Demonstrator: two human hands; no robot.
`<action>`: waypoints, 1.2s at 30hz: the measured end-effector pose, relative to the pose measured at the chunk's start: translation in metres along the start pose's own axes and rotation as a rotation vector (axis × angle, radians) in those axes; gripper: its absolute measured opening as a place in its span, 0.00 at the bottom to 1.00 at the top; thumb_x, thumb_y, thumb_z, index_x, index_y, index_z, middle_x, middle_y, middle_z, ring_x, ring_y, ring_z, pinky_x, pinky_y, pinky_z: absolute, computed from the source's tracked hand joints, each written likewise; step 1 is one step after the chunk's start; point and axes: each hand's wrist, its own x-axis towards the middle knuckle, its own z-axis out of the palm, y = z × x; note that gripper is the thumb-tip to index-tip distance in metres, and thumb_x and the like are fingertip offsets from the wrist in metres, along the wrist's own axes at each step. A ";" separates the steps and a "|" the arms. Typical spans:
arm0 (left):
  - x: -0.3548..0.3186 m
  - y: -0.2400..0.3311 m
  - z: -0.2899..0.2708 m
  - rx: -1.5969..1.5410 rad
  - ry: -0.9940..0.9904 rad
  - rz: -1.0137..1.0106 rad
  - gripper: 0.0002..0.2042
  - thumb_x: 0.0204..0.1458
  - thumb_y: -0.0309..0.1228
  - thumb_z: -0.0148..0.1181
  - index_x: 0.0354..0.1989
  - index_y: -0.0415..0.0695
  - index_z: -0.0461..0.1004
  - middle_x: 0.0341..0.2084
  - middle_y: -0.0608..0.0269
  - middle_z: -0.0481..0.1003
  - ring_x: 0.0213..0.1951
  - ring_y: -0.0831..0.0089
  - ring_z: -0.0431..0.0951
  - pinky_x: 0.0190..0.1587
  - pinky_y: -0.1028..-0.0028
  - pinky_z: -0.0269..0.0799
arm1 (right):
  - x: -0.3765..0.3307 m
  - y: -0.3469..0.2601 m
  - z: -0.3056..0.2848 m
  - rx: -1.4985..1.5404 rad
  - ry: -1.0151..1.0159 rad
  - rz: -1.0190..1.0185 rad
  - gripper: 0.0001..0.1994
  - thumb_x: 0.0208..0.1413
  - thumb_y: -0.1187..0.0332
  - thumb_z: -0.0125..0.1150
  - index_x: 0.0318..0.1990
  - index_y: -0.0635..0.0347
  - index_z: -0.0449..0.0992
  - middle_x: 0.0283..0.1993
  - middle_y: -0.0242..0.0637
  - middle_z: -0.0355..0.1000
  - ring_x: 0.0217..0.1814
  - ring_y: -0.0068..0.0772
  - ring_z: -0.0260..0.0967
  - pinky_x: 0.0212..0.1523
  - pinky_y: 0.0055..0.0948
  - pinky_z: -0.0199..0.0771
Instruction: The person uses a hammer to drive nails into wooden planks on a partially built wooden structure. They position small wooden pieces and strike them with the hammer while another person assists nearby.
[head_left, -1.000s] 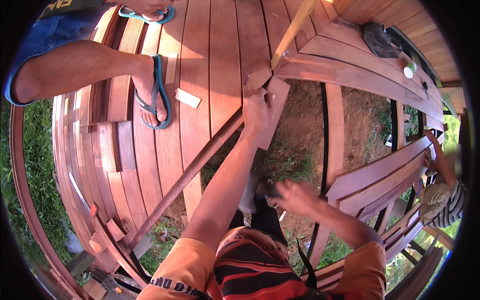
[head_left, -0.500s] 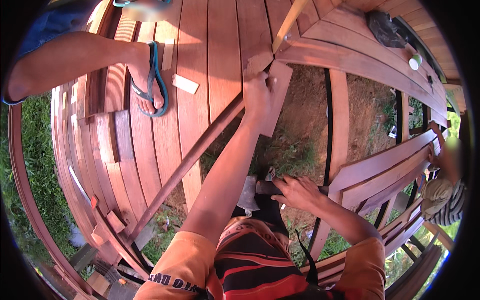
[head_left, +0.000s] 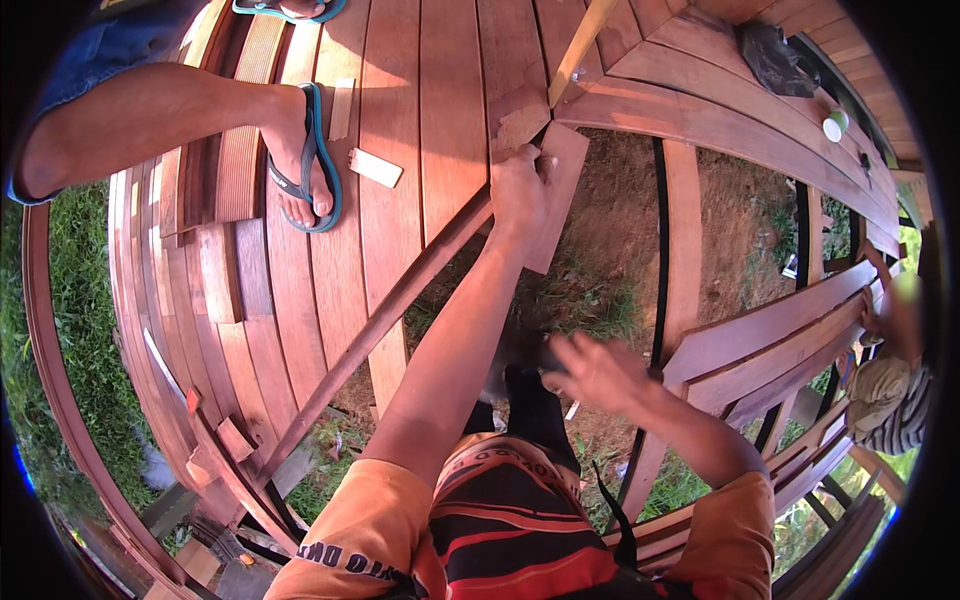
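Observation:
My left hand [head_left: 520, 190] is closed at the edge of a short reddish wooden board [head_left: 562, 195], beside the corner where the deck boards meet. The board slants over the opening in the deck; its edge inside my fingers is hidden. Nearer my body, my right hand [head_left: 600, 372] is curled round the dark handle of a hatchet [head_left: 520, 350]. Motion smears the hatchet and my fingers, so the blade's outline is unclear now. From the left, a long narrow beam [head_left: 375, 325] runs diagonally up to my left hand.
A person's sandalled foot [head_left: 306, 180] stands on the wooden deck [head_left: 450, 130], near a pale wood offcut [head_left: 376, 168]. Bare joists [head_left: 680, 230] cross the soil on the right. Another person [head_left: 885, 370] is at the far right by several planks [head_left: 770, 320]. A cup [head_left: 835, 125] lies upper right.
My right hand and the hatchet have shifted slightly upward and are now blurred by a swift motion. My left hand stays at the board. The view has moved a little.

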 end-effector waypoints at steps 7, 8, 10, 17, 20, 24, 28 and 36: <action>-0.001 -0.008 0.008 0.035 0.001 0.038 0.10 0.53 0.28 0.65 0.38 0.33 0.79 0.27 0.37 0.77 0.34 0.45 0.81 0.39 0.58 0.75 | 0.011 0.023 -0.034 0.074 -0.172 -0.066 0.23 0.59 0.47 0.62 0.49 0.58 0.75 0.38 0.51 0.77 0.33 0.52 0.79 0.32 0.45 0.82; 0.006 -0.005 0.009 0.031 0.012 0.033 0.10 0.54 0.28 0.65 0.38 0.33 0.79 0.27 0.38 0.77 0.33 0.46 0.81 0.38 0.58 0.75 | 0.010 0.029 -0.032 0.071 -0.123 0.000 0.23 0.59 0.47 0.63 0.48 0.58 0.74 0.38 0.51 0.77 0.33 0.53 0.79 0.33 0.46 0.82; 0.001 -0.007 0.006 0.011 0.011 0.033 0.09 0.54 0.29 0.64 0.37 0.34 0.80 0.26 0.38 0.77 0.32 0.46 0.82 0.37 0.58 0.74 | -0.001 0.029 -0.018 0.078 -0.040 0.144 0.22 0.57 0.48 0.65 0.47 0.56 0.74 0.37 0.51 0.77 0.34 0.54 0.80 0.34 0.48 0.82; -0.084 -0.004 -0.014 -0.092 -0.162 -0.047 0.09 0.54 0.29 0.67 0.37 0.34 0.80 0.24 0.43 0.78 0.26 0.57 0.82 0.33 0.66 0.75 | -0.031 -0.001 0.033 0.194 -0.189 0.082 0.26 0.59 0.44 0.61 0.56 0.51 0.73 0.40 0.50 0.78 0.41 0.58 0.79 0.42 0.52 0.81; -0.078 0.003 -0.018 -0.129 -0.114 -0.039 0.09 0.54 0.27 0.67 0.38 0.33 0.80 0.25 0.43 0.78 0.26 0.57 0.81 0.33 0.66 0.75 | -0.033 0.004 0.032 0.188 -0.208 0.088 0.27 0.59 0.44 0.59 0.57 0.52 0.73 0.41 0.51 0.78 0.42 0.58 0.79 0.43 0.51 0.81; -0.043 -0.005 -0.004 -0.055 -0.056 0.038 0.08 0.55 0.27 0.65 0.34 0.33 0.77 0.28 0.40 0.78 0.32 0.45 0.81 0.36 0.59 0.76 | -0.031 0.012 0.020 0.151 -0.166 0.077 0.28 0.60 0.44 0.59 0.59 0.54 0.73 0.42 0.51 0.77 0.41 0.58 0.79 0.42 0.51 0.81; -0.012 -0.003 0.007 -0.031 -0.011 0.022 0.11 0.54 0.29 0.67 0.38 0.32 0.79 0.29 0.41 0.79 0.36 0.49 0.83 0.39 0.63 0.75 | -0.028 0.020 -0.002 0.095 -0.098 0.082 0.28 0.60 0.44 0.58 0.59 0.55 0.73 0.42 0.51 0.77 0.40 0.56 0.79 0.41 0.50 0.81; -0.015 0.014 0.040 -0.087 0.118 -0.147 0.14 0.56 0.31 0.65 0.37 0.30 0.72 0.26 0.38 0.77 0.33 0.42 0.81 0.36 0.55 0.74 | -0.032 0.042 -0.029 0.026 0.053 0.063 0.28 0.59 0.45 0.60 0.59 0.55 0.73 0.41 0.51 0.77 0.38 0.55 0.79 0.38 0.48 0.80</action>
